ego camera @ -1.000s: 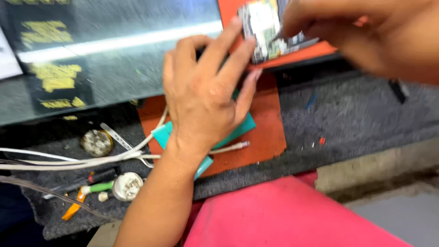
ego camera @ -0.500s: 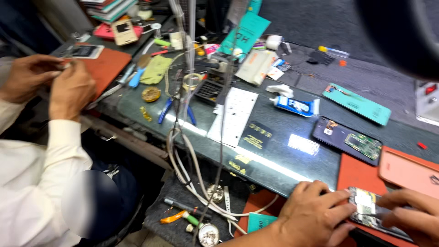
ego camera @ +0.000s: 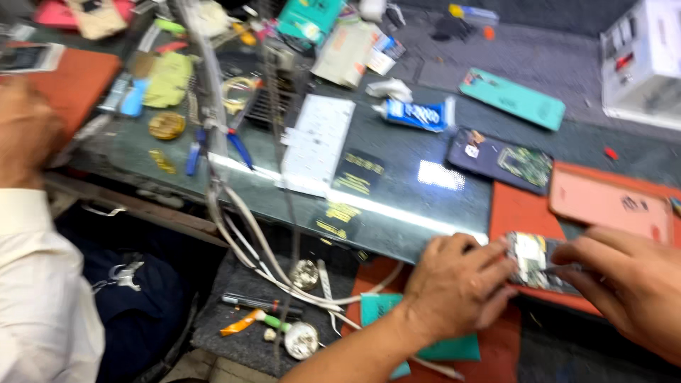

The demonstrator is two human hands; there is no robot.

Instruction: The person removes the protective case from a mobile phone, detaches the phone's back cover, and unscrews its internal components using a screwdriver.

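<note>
An opened phone with its circuit board showing lies on an orange mat at the near edge of a glass-topped bench. My left hand rests with its fingertips on the phone's left end. My right hand grips the phone's right end from the other side. Both hands hold it flat against the mat.
A co-worker in a white sleeve sits at the left, hand over another orange mat. The bench carries a salmon phone cover, a dark opened phone, a teal cover, a glue tube, blue pliers and white cables.
The camera swung from a close look at my hands to the wide bench, then back rightward. My hands stay on the opened phone throughout.
</note>
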